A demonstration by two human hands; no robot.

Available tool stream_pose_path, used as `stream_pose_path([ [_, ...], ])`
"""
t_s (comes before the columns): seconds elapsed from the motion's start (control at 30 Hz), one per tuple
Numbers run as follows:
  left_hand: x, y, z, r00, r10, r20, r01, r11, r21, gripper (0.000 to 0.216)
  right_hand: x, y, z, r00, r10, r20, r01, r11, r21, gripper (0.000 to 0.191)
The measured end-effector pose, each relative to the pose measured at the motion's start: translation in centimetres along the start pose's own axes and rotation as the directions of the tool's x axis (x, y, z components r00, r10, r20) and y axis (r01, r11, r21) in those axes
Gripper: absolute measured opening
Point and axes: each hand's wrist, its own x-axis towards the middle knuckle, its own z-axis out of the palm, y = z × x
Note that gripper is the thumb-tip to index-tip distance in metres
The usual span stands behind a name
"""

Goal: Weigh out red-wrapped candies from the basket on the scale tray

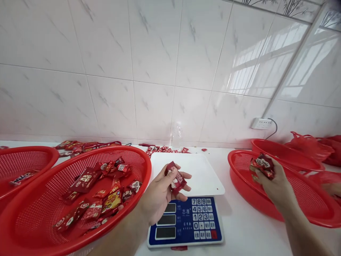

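My left hand (162,192) is closed around a dark red wrapped candy packet (176,179), above the near edge of the white scale pan (205,174). Below that pan sits the blue keypad panel (186,224) of the scale. Over the left rim of the right-hand red basket (239,199), my right hand (274,179) grips several small wrapped candy packets (263,164), dark red with some gold. To my left, a large red basket (145,156) holds loose candy packets (87,179) in red, yellow and brown wrappers.
Another red basket (50,153) stands at the far left. Along the wall lie red packets (80,145) and small red pieces (165,148) beside a clear bottle (177,137). At right are another basket (279,151), red plastic bags (309,145), a power strip (262,123) and another person's hand (333,188).
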Motion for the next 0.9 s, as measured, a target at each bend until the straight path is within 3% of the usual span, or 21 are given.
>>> stream_pose_path([
  [0.03, -0.1, 0.0, 0.0, 1.0, -0.007, 0.014, 0.007, 1.0, 0.0, 0.023, 0.7, 1.0, -0.1, 1.0, -0.02, 0.004, 0.021, 0.983, -0.183, 0.069],
  [0.1, -0.2, 0.0, 0.1, 0.999, -0.012, 0.037, 0.011, 1.0, 0.005, 0.022, 1.6, 2.6, 0.1, 0.999, -0.029, 0.034, 0.038, 0.948, -0.316, 0.075],
  [0.2, -0.3, -0.3, 0.2, 0.998, 0.0, 0.065, -0.004, 0.999, 0.051, 0.018, 1.0, 2.6, 1.1, 0.995, -0.072, 0.066, 0.091, 0.93, -0.357, 0.074],
  [0.3, -0.1, -0.9, 0.3, 0.997, 0.011, 0.081, -0.022, 0.991, 0.135, 0.015, -1.9, -0.2, 2.5, 0.955, -0.241, 0.174, 0.283, 0.915, -0.288, 0.063],
  [0.4, -0.1, -1.8, 0.5, 0.989, -0.047, 0.138, 0.018, 0.979, 0.205, 0.023, -6.0, -4.6, 3.3, 0.785, -0.444, 0.432, 0.495, 0.869, -0.006, 0.054],
  [0.47, -0.3, -2.1, 0.6, 0.965, -0.118, 0.234, 0.059, 0.968, 0.244, 0.026, -8.3, -7.7, 3.5, 0.584, -0.558, 0.59, 0.581, 0.794, 0.176, 0.049],
  [0.5, -0.5, -2.1, 0.7, 0.949, -0.145, 0.279, 0.067, 0.96, 0.272, 0.025, -9.1, -9.1, 3.6, 0.494, -0.6, 0.63, 0.592, 0.762, 0.262, 0.046],
  [0.57, -0.8, -1.9, 0.9, 0.923, -0.179, 0.341, 0.057, 0.939, 0.338, 0.019, -10.0, -11.6, 3.7, 0.367, -0.648, 0.668, 0.555, 0.728, 0.402, 0.035],
  [0.6, -0.9, -1.7, 0.9, 0.918, -0.185, 0.351, 0.049, 0.93, 0.364, 0.017, -10.2, -12.7, 3.7, 0.317, -0.653, 0.688, 0.528, 0.724, 0.444, 0.029],
  [0.67, -1.0, -1.3, 1.0, 0.922, -0.188, 0.339, 0.048, 0.924, 0.38, 0.019, -10.2, -14.6, 4.0, 0.268, -0.657, 0.705, 0.483, 0.725, 0.491, 0.019],
  [0.77, -1.1, -0.9, 1.1, 0.942, -0.169, 0.289, 0.067, 0.941, 0.332, 0.023, -10.4, -16.1, 4.4, 0.268, -0.694, 0.668, 0.432, 0.707, 0.56, 0.015],
  [0.8, -1.2, -0.9, 1.2, 0.948, -0.162, 0.275, 0.067, 0.943, 0.325, 0.023, -10.6, -16.2, 4.4, 0.294, -0.714, 0.635, 0.414, 0.694, 0.588, 0.014],
  [0.83, -1.4, -0.9, 1.2, 0.951, -0.153, 0.268, 0.057, 0.941, 0.333, 0.022, -10.7, -15.9, 4.5, 0.361, -0.727, 0.584, 0.392, 0.687, 0.612, 0.013],
  [0.9, -2.1, -0.7, 1.3, 0.957, -0.125, 0.263, 0.009, 0.916, 0.4, 0.026, -10.5, -14.4, 4.7, 0.611, -0.664, 0.432, 0.302, 0.7, 0.647, 0.009],
])
